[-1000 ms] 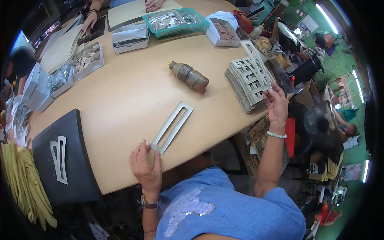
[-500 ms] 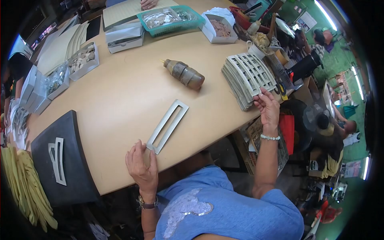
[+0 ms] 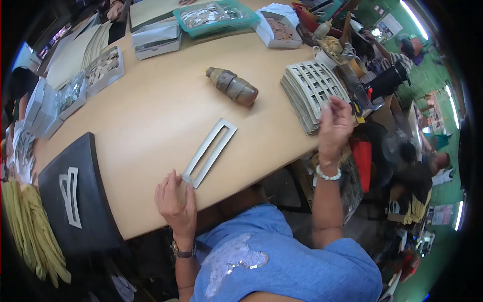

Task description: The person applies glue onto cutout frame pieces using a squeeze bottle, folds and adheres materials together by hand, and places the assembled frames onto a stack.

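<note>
A pale grey slotted frame (image 3: 198, 162), long with one open slot, lies slanted on the table before me. My left hand (image 3: 176, 205) has its thumb and fingertips around the frame's near end. On the right, my right hand (image 3: 336, 126) hovers by the near corner of a stack of pale slotted frames (image 3: 307, 88). Its fingers are bent and slightly blurred, thumb apart, and I see no piece between them. Beyond the single frame lies a brown taped bottle (image 3: 232, 86) with a narrow nozzle, on its side.
Two slotted frames (image 3: 74, 196) lie on a black board (image 3: 100, 201) at left. Boxes of small pieces (image 3: 105, 75) and a teal basket (image 3: 201, 34) line the far side. Another person's hand (image 3: 115, 10) shows at the back. Yellow cloth (image 3: 32, 226) hangs at left.
My right hand has come off the corner of the stack and turned slightly. My left hand stays at the frame's end. Another person's hand has appeared at the back left.
</note>
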A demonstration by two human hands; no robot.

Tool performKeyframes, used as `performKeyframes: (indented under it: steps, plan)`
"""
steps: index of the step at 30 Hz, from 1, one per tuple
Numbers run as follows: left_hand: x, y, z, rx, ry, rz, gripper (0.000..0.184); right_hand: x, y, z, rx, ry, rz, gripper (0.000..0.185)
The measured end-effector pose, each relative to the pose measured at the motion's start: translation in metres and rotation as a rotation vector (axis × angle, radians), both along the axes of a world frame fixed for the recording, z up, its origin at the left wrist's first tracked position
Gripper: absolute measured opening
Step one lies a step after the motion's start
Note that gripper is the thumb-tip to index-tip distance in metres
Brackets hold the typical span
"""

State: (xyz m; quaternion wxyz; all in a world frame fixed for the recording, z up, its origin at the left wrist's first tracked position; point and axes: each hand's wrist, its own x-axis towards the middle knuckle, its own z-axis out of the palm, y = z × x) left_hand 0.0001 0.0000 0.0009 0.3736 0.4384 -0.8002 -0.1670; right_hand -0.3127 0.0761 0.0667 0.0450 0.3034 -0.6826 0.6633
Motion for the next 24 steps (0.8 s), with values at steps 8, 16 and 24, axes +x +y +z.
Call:
performKeyframes:
  steps: [8,16,24]
  plan:
    - [0.004,-0.004,0.005,0.004,0.055,-0.05,0.061,0.022,-0.103,-0.034,0.568,0.44,0.247,0.076]
    - [0.006,-0.005,0.003,0.023,0.069,0.0,0.066,0.033,-0.092,-0.028,0.188,0.066,0.444,0.062]
    - [0.007,-0.005,0.002,0.06,0.052,0.012,0.066,0.032,-0.026,-0.021,-0.326,-0.364,0.484,0.049]
